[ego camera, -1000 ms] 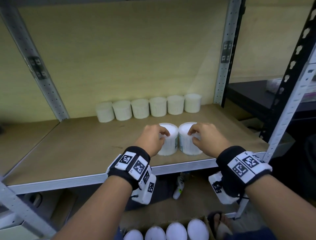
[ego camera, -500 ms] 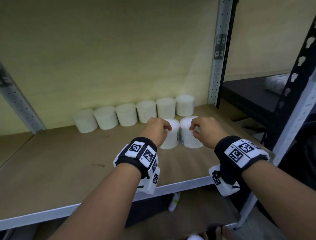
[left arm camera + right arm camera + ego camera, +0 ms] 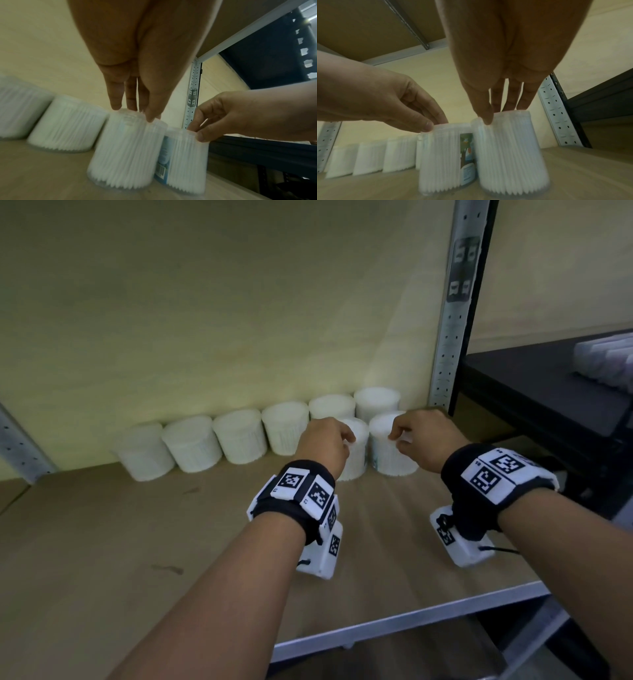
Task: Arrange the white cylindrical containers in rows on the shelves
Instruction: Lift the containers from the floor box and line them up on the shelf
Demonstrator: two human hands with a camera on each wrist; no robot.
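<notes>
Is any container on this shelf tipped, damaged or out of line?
Nothing stands out. Six containers stand upright along the back wall; the left hand and right hand each hold one upright container in front, side by side.

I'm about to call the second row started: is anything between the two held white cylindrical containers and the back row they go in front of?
Nothing visible. The left hand and right hand each pinch a white cylindrical container by the rim, just before the back row of six white containers on the wooden shelf.
</notes>
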